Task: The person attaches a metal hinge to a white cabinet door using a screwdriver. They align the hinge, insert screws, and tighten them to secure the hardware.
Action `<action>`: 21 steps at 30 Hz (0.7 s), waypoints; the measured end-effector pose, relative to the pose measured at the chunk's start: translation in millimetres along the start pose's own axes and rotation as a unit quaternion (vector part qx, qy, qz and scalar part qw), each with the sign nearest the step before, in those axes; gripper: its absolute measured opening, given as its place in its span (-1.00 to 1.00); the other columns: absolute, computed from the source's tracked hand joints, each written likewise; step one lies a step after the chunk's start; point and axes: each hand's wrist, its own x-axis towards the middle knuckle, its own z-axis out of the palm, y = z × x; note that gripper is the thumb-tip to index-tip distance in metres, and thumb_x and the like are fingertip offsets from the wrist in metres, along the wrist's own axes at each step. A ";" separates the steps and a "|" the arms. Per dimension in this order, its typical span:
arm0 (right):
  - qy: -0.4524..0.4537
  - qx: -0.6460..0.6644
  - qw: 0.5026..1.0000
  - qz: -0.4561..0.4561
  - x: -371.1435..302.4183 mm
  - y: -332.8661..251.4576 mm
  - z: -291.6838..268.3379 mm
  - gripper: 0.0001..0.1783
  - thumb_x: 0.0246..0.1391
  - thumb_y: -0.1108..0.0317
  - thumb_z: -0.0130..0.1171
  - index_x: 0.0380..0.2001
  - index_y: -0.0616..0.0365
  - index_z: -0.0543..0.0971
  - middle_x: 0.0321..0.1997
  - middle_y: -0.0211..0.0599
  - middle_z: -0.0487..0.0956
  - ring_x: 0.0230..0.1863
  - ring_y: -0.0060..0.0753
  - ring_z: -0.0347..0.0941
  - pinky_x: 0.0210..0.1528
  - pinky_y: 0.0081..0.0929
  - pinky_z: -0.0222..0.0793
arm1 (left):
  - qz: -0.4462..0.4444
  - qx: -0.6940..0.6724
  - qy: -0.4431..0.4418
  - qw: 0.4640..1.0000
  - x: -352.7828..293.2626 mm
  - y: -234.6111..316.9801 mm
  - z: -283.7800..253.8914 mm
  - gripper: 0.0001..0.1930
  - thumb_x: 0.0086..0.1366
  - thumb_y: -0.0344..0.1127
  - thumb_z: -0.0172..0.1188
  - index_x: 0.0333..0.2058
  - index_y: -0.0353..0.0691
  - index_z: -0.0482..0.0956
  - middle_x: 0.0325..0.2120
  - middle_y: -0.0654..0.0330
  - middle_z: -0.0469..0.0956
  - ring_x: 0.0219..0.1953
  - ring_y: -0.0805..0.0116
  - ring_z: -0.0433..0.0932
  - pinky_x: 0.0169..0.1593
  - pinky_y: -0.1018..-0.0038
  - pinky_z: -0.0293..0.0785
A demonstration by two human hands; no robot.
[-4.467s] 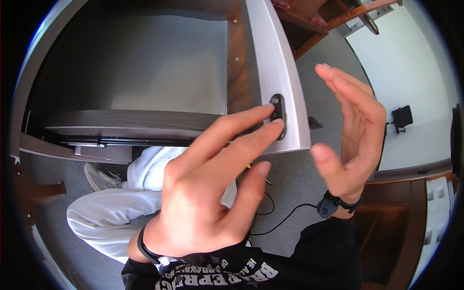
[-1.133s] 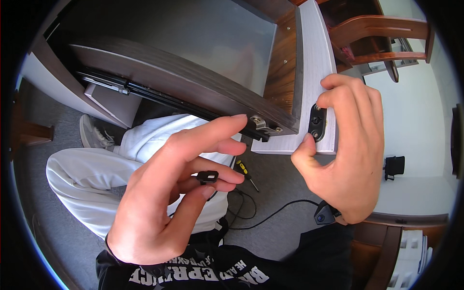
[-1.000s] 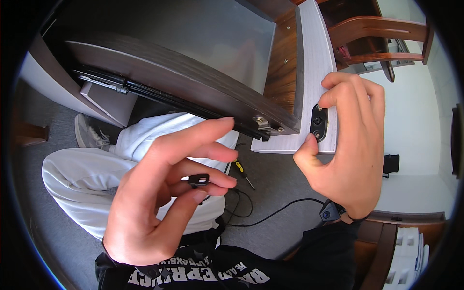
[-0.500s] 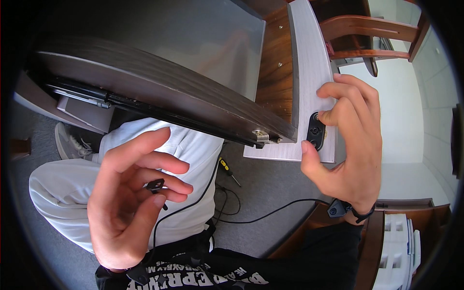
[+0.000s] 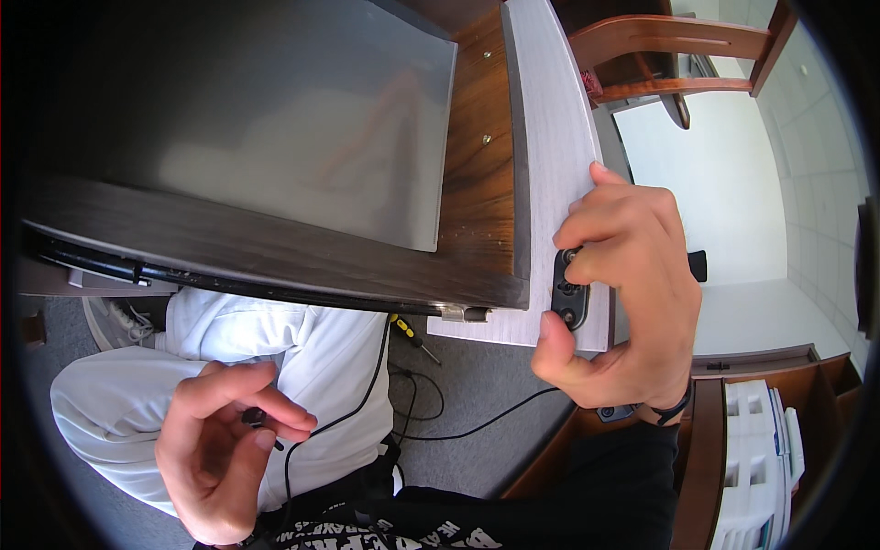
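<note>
My left hand is curled, palm up, above my lap. Between its fingers sits a small black part; its exact kind is too small and partly hidden to tell. My right hand reaches over the pale wood-grain front panel of a pulled-out drawer. Its thumb and a bent finger grip opposite ends of a black oblong plate with round holes, which lies against that panel. The dark drawer side runs leftward, with a metal fitting at its lower front corner.
A yellow-and-black screwdriver lies on the grey carpet beside a black cable. My leg in white trousers is folded beneath the drawer. At right are a wooden chair and white plastic containers in a brown cabinet.
The view has shifted, so the drawer appears lower and further left. My left hand has lowered toward my lap and curled more around the small black part. My right hand stays on the plate.
</note>
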 end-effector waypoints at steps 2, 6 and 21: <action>0.011 0.004 1.000 0.003 -2.6 1.3 2.4 -0.61 -0.45 0.43 0.30 -0.40 0.12 0.45 -0.26 -0.20 0.59 -0.16 -0.09 0.48 0.28 0.28 0.42 | -0.005 0.003 0.003 1.000 -0.8 -3.6 -1.1 -0.37 0.05 -0.73 -0.04 0.18 -0.48 0.42 -0.39 0.00 0.61 -0.34 0.31 0.64 -0.21 0.51 0.64; 0.030 0.007 1.000 0.001 -6.5 4.3 6.5 -0.63 -0.40 0.37 0.31 -0.39 0.10 0.46 -0.24 -0.18 0.61 -0.15 -0.09 0.49 0.30 0.31 0.40 | -0.012 -0.007 0.011 1.000 1.8 -7.4 -2.1 -0.39 0.05 -0.74 -0.04 0.16 -0.48 0.43 -0.38 0.01 0.60 -0.34 0.30 0.65 -0.22 0.50 0.65; 0.028 0.008 0.999 0.013 -9.1 4.2 5.9 -0.65 -0.20 0.28 0.33 -0.36 0.11 0.41 -0.24 -0.11 0.63 -0.12 -0.09 0.51 0.34 0.30 0.37 | -0.067 -0.070 0.013 0.995 7.3 -4.5 -3.2 -0.08 -0.05 -0.86 0.06 0.41 -0.45 0.17 -0.02 -0.23 0.60 -0.25 0.08 0.81 -0.22 0.47 0.77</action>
